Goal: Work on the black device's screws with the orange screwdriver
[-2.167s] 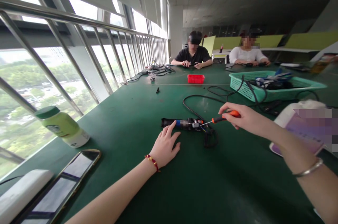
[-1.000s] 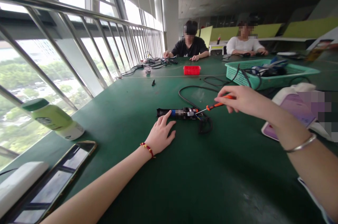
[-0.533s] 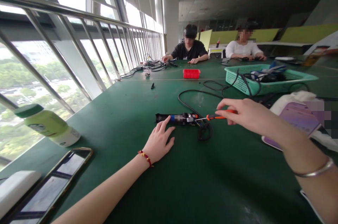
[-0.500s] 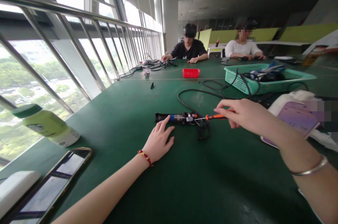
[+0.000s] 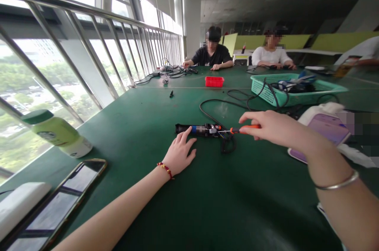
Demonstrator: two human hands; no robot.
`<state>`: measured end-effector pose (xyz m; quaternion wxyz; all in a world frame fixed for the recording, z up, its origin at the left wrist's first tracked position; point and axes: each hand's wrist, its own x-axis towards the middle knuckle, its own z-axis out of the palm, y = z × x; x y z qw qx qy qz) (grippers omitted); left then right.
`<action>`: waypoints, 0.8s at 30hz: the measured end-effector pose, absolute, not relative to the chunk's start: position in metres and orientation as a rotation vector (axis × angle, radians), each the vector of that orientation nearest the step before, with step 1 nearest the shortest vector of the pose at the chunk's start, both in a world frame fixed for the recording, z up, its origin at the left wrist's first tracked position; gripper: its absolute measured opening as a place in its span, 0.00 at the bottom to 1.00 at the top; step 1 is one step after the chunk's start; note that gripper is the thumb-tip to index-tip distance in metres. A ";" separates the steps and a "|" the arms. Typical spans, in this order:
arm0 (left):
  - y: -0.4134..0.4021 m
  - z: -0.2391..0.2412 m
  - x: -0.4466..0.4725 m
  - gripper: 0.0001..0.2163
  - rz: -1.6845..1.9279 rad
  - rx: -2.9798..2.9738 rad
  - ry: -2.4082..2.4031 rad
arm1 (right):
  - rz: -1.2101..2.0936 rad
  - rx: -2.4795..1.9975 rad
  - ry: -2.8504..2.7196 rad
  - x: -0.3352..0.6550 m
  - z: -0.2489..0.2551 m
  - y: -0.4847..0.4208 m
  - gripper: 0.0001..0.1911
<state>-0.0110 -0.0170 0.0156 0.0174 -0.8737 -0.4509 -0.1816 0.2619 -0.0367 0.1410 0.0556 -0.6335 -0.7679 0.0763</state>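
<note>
A black tube-shaped device (image 5: 203,130) with a blue band lies sideways on the green table (image 5: 183,207). Its right end is opened up, showing small metal parts and thin wires. My left hand (image 5: 179,154) rests beside it with fingers spread, the index fingertip touching the tube near the blue band. My right hand (image 5: 268,126) grips an orange-and-black screwdriver (image 5: 236,130) between thumb and fingers. The blade points left and its tip meets the device's exposed end; exactly which part it touches is too small to tell. A black cable (image 5: 228,150) loops by that end.
To the right stand a green basket (image 5: 268,94) of cables and parts and a purple phone (image 5: 331,132) by white cloth. A red tray (image 5: 214,81) sits farther off. On the left are a bottle (image 5: 59,134) and a phone (image 5: 63,203). Two people (image 5: 211,51) sit opposite.
The right hand's fingers have shifted on the screwdriver handle, so more of its orange end shows. My left hand stays on the device. The whole view has tilted slightly.
</note>
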 end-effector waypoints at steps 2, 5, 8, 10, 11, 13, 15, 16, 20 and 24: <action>-0.017 0.015 -0.011 0.16 -0.578 -2.716 -1.397 | 0.311 -1.903 -2.351 0.258 0.145 -0.037 0.18; -0.017 0.015 -0.012 0.16 -0.574 -2.719 -1.405 | 0.255 -1.909 -2.397 0.251 0.153 -0.037 0.17; -0.017 0.016 -0.011 0.16 -0.570 -2.723 -1.411 | 0.006 -1.913 -2.420 0.243 0.159 -0.036 0.15; -0.017 0.016 -0.011 0.16 -0.575 -2.722 -1.412 | -0.047 -1.876 -2.434 0.240 0.160 -0.036 0.15; -0.017 0.016 -0.011 0.16 -0.577 -2.720 -1.413 | -0.039 -1.853 -2.434 0.240 0.159 -0.035 0.15; -0.018 0.017 -0.011 0.16 -0.581 -2.718 -1.415 | 0.020 -1.819 -2.400 0.244 0.155 -0.034 0.16; -0.018 0.017 -0.010 0.16 -0.578 -2.722 -1.415 | 0.129 -1.807 -2.329 0.251 0.150 -0.031 0.17; -0.018 0.017 -0.010 0.16 -0.576 -2.723 -1.416 | 0.199 -1.793 -2.302 0.255 0.148 -0.030 0.18; -0.017 0.017 -0.010 0.16 -0.554 -2.722 -1.420 | 0.310 -1.791 -2.246 0.265 0.144 -0.026 0.19; -0.017 0.018 -0.010 0.16 -0.549 -2.729 -1.423 | 0.453 -1.754 -2.267 0.265 0.144 -0.027 0.20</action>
